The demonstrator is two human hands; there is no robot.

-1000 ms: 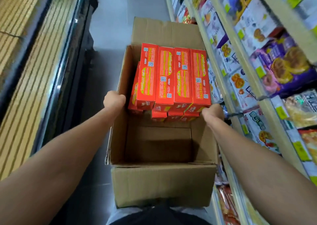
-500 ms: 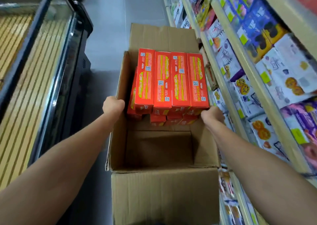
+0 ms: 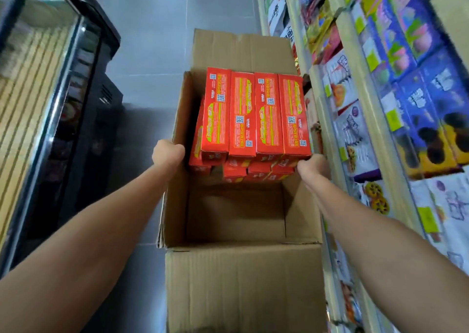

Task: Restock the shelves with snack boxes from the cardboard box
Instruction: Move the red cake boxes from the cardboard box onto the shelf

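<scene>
Shelves [image 3: 382, 91] at 3 o'clock; cardboard box [image 3: 241, 287] held alongside.
Snack boxes [image 3: 253, 114] stacked in its 12 o'clock end. My left hand [image 3: 167, 152] grips the 9 o'clock wall, right hand [image 3: 313, 166] the 3 o'clock wall; I'd keep it level, the load sits far-heavy.

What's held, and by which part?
The open brown cardboard box: left grip on its left wall's top edge, right grip on its right wall's.

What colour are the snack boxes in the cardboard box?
The snack boxes are red-orange with yellow panels; it shows in the head view, the only one.
</scene>
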